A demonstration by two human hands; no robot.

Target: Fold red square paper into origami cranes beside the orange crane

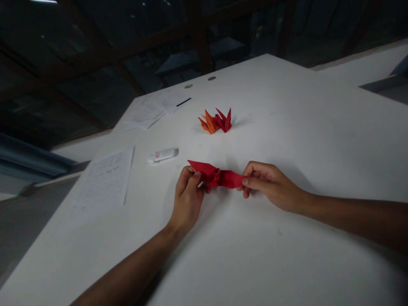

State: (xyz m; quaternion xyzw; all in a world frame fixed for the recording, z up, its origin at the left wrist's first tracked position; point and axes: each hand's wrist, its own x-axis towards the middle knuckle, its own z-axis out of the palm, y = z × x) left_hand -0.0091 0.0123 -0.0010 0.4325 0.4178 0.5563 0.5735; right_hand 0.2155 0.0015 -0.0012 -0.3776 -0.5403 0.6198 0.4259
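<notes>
A red folded-paper piece [225, 177], like an origami crane with its wings spread, is stretched between my two hands above the white table [242, 250]. My left hand [188, 196] pinches its left wing between thumb and fingers. At the other end, my right hand [269, 183] grips the tip of the right wing. Small folds bunch at the paper's middle. Beyond my hands stand two finished-looking paper cranes, an orange one [208, 123] and a red one [225, 120], side by side and seemingly touching.
Left of the cranes lies a white tube-like item [163, 155] with print on it. A printed sheet [102, 180] rests near the left table edge, and more papers [149, 108] with a dark strip [184, 102] lie farther back. Two small round discs [188, 86] sit near the far edge.
</notes>
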